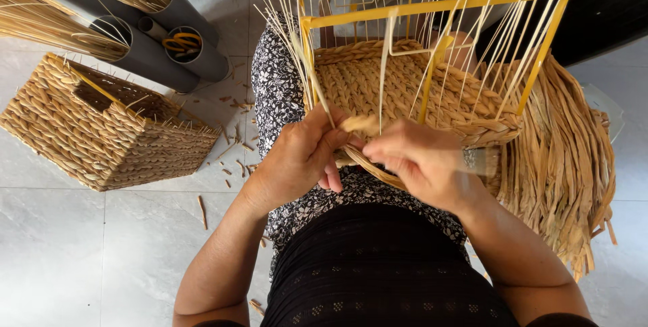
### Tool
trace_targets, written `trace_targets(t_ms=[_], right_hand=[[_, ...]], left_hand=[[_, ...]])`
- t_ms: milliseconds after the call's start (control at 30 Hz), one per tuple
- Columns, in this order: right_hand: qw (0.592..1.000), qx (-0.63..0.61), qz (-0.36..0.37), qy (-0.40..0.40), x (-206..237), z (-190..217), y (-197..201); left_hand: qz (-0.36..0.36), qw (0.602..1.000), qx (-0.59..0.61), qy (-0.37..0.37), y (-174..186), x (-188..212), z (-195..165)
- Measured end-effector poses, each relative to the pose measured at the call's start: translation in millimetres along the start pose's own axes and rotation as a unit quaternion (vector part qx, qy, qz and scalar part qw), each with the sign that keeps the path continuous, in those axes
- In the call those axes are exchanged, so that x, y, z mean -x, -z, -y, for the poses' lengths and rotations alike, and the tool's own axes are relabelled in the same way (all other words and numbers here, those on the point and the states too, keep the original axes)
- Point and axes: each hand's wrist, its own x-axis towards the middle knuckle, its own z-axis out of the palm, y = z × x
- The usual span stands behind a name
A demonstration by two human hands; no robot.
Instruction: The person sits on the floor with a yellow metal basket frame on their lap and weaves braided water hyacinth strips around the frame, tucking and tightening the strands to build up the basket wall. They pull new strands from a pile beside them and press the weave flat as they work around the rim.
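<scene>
A half-woven straw basket point(378, 84) on a yellow metal frame point(432, 4) rests on my lap, with thin pale reed stakes sticking up around it. My left hand point(300, 155) pinches the near edge of the weave beside a stake. My right hand point(418, 161) grips a twisted straw strand point(359, 123) at the same edge, fingers closed on it. A thick bundle of loose straw point(563, 165) hangs off the basket to the right.
A finished woven basket point(101, 131) lies on the tiled floor at left. Grey tubes point(155, 57) holding reeds and straw stand behind it. Straw scraps point(233, 131) litter the floor by my leg.
</scene>
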Motion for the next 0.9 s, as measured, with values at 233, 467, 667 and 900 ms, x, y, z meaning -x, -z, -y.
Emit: trace_targets(t_ms=[233,467,667,900], right_hand=[[0.957,0.291,0.014,0.014,-3.5,28.9,32.4],[0.921,0.368,0.037,-0.12,7.5,31.7,58.1],[0.919,0.358,0.055,-0.154,14.5,33.2,58.7],[0.951,0.262,-0.012,-0.161,15.3,62.1,53.2]], left_hand=[[-0.076,0.955,-0.25,-0.139,-17.3,-2.3,-10.0],[-0.03,0.979,-0.099,-0.177,-13.2,2.8,-10.3],[-0.064,0.995,-0.067,-0.044,-18.0,1.9,1.9],[-0.345,0.897,-0.152,-0.23,-20.7,21.8,14.2]])
